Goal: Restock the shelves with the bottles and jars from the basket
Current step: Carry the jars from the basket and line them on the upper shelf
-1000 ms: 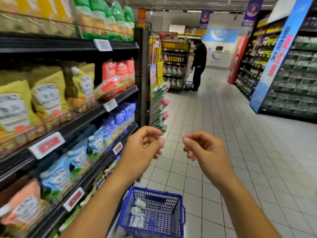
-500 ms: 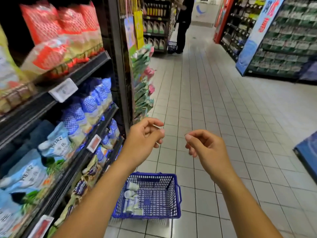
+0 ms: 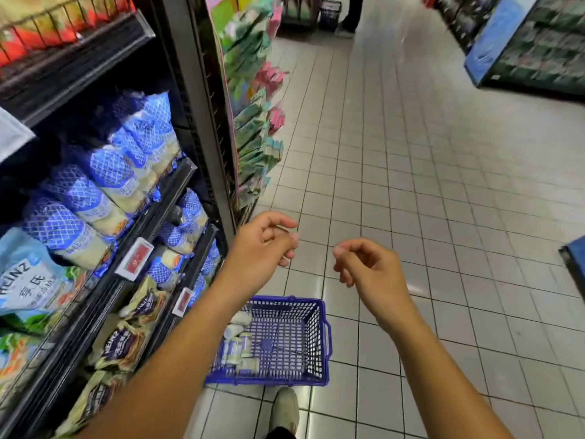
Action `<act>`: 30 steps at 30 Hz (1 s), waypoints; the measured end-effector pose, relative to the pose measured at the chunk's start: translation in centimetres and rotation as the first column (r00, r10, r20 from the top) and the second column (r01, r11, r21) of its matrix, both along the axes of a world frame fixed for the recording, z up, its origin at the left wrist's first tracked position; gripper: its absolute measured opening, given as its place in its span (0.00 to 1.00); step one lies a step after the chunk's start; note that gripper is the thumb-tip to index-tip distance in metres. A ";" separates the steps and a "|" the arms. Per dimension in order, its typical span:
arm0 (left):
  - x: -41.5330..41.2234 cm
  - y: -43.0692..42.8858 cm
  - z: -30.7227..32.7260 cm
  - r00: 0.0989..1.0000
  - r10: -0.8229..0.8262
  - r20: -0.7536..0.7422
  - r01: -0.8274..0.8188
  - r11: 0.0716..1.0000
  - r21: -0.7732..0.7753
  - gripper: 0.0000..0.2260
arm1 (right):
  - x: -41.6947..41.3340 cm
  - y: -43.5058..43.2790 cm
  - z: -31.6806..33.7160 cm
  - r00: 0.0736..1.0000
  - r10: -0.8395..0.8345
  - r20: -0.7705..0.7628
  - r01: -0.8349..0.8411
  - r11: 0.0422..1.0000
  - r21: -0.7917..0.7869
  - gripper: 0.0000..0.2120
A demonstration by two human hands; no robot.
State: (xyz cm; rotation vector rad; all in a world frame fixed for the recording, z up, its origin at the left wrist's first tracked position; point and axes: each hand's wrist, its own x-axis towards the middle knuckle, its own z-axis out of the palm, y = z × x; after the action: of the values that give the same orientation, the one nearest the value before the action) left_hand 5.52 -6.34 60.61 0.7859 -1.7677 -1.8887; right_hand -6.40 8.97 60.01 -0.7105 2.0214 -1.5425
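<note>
Over the last second the view tips downward. The far aisle slides out of the top of the frame, and the basket [image 3: 318, 340] shows whole on the floor [image 3: 411, 185], with the person's shoe [image 3: 285, 410] just behind its near rim. The two hands hardly change. The left hand [image 3: 262, 245] is raised as before, fingers loosely curled toward the thumb with nothing between them. The right hand [image 3: 370, 274] is the same, slack and empty.

I read this as the person turning their attention from the aisle to the stock, so a reach into the basket looks like the step in hand. No item is lifted yet, and the restocking has not visibly begun.

The bottles and jars [image 3: 237, 346] lie clustered in the basket's left part, against the wall nearest the shelves [image 3: 172, 193]. Several have pale caps, and the left forearm hides some of them, so I cannot count them. The rest of the basket's bottom is bare mesh.

In the picture the left hand sits beyond the basket's far rim, well apart from the stock. The right hand is out past the basket's right wall and also far from it. The shelves stand just left of the basket, holding blue-patterned bags [image 3: 139, 144]. No bottle or jar slot shows among them.
</note>
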 end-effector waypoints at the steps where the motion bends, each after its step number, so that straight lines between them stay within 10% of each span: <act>1: -0.4 -0.5 -0.9 1.000 0.000 0.019 0.000 1.000 0.000 0.06 | -0.6 -0.5 -1.0 1.000 0.008 0.014 -0.008 1.000 0.013 0.04; 17: -0.2 -7.0 -30.4 0.886 0.063 0.459 -0.186 0.956 0.228 0.04 | -0.6 -5.4 -28.5 0.929 -0.019 0.369 -0.099 0.950 0.297 0.07; 30: 7.0 -7.3 -68.4 0.478 -0.088 0.874 -0.350 0.894 0.281 0.03 | 5.0 -6.6 -64.8 0.848 0.033 0.530 -0.350 0.786 0.510 0.11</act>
State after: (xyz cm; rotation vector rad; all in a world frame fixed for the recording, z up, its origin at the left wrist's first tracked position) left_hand 12.49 -13.67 -7.83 2.3586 -1.6380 -1.8970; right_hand -1.44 2.40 -4.76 -0.2217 1.7937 -0.7685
